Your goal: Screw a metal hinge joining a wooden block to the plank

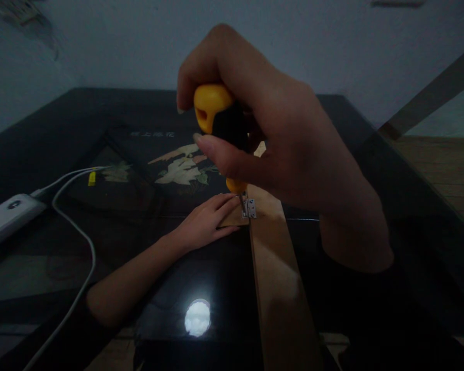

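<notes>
With the hinge [252,208] straddling both boards but its screws' seating unclear, our right hand [290,129] clamps its fingers around the yellow-black screwdriver [212,100], upright over its left leaf, while our left hand [201,222] grips the short board [232,221] left of the hinge, thumb and fingers astride, the long board [274,247] lying right.

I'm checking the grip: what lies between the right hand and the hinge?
The yellow collar and metal shaft of the screwdriver, as the head view shows.
</notes>
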{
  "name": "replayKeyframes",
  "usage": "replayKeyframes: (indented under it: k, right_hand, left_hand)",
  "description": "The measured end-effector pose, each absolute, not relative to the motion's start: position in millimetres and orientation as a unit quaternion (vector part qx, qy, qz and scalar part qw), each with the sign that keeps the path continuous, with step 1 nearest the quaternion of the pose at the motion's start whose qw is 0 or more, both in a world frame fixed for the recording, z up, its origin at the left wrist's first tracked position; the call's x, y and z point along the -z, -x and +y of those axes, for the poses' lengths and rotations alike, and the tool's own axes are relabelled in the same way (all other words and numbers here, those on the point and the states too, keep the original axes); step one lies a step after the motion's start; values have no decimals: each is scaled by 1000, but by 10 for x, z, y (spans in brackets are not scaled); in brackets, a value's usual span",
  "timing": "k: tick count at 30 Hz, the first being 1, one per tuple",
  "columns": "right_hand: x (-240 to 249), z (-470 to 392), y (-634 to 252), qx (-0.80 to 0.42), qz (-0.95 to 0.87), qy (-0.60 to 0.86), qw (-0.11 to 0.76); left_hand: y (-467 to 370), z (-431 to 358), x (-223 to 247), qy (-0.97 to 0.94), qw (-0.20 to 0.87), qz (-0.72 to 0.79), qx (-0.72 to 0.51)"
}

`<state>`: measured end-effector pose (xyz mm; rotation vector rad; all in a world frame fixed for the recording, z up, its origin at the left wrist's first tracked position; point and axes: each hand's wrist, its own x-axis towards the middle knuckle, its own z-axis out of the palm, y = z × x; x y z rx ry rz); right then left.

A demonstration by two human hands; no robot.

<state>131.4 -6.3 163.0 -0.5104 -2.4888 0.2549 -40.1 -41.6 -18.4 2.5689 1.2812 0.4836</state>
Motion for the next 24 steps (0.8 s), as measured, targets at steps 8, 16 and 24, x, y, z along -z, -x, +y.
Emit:
replayKeyframes:
  k: [8,16,24]
  right_hand:
    - [-1655,-82,-1295,-89,-931,197,293]
    - [-1659,-94,-1290,-67,-927,213,300]
    - [-1668,-71,-1233,-71,-929,259,255]
  left_hand:
    - [410,-393,232,-887,105,415,-172]
    - [404,-382,229,-888,128,402,-183]
    - [398,-366,232,-888,136,397,-189]
